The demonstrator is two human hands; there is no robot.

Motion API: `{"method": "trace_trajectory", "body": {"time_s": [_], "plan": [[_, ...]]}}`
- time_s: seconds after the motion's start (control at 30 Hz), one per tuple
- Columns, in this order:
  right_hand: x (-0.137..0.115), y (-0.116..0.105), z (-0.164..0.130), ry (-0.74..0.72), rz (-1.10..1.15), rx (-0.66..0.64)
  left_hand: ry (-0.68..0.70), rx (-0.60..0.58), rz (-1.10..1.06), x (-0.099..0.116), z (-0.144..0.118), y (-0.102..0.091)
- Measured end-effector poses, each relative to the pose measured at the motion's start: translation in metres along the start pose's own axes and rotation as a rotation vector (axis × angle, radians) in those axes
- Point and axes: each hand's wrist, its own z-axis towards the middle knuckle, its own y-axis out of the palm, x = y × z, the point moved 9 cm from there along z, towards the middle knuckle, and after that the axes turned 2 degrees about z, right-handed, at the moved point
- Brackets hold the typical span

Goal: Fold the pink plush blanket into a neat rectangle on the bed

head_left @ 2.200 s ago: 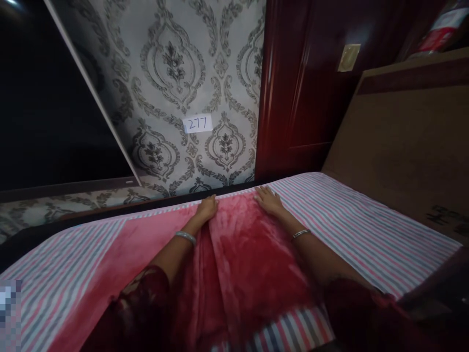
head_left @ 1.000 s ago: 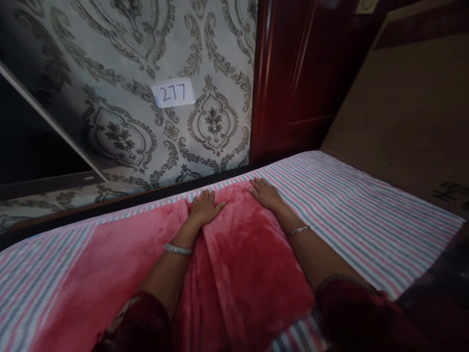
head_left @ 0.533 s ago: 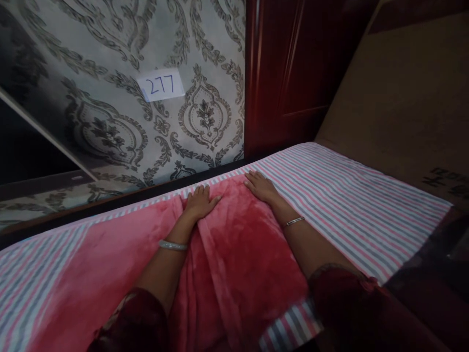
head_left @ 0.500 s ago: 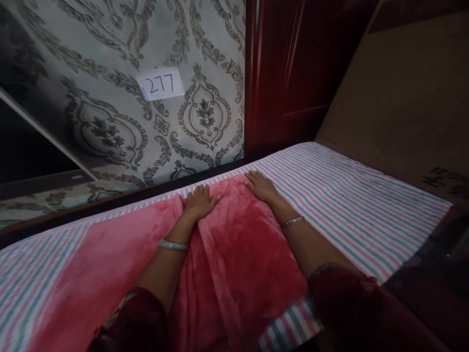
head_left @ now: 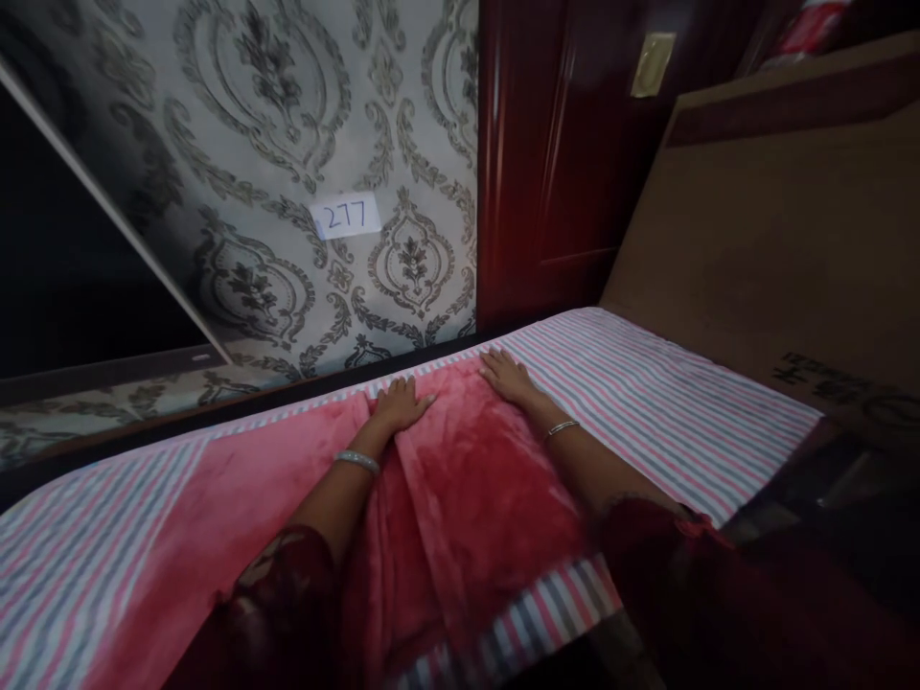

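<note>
A plush red blanket (head_left: 495, 489), partly folded over on itself, lies across a striped sheet (head_left: 647, 393). My left hand (head_left: 400, 404) rests flat on the blanket near its far edge, just left of the folded section, fingers spread. At the far right corner of the fold, my right hand (head_left: 507, 376) presses down with the fingers stretched out. Neither hand grips the cloth. Soft creases run from beside my left hand toward me. A bangle circles each wrist.
Behind the far edge stands a patterned wall (head_left: 287, 125) with a paper marked 277 (head_left: 349, 216). A dark red door (head_left: 553, 163) adjoins it. On the right leans a large cardboard box (head_left: 762, 230). A dark screen (head_left: 79, 259) is at the left.
The camera view has tilted up and drawn back slightly, showing more of the door and box. Both hands remain flat on the blanket in nearly the same places.
</note>
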Motion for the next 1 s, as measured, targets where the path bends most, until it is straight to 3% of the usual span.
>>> {"method": "trace_trajectory", "body": {"time_s": [0.1,0.2,0.33,0.5,0.73,0.87,1.0], "plan": [[0.002,-0.025,-0.022,-0.001,-0.025,0.033,-0.005,0.039,-0.009,0.006,-0.011,-0.021],[0.010,-0.029,-0.054,-0.043,-0.072,0.016,0.092,0.136,0.019,0.029,-0.042,-0.035],[0.025,-0.001,-0.091,-0.099,-0.158,-0.043,0.292,0.162,0.060,0.064,-0.096,-0.011],[0.033,0.022,-0.104,-0.107,-0.151,-0.026,0.280,0.201,0.085,0.067,-0.120,0.021],[0.031,0.000,-0.111,-0.024,-0.108,-0.087,0.270,0.083,0.025,0.067,-0.118,0.008],[0.036,-0.012,-0.153,-0.034,-0.113,-0.024,0.466,0.165,-0.018,0.097,-0.171,-0.002],[0.039,0.001,-0.201,-0.094,-0.173,0.029,0.620,0.145,-0.011,0.123,-0.224,0.023]]}}
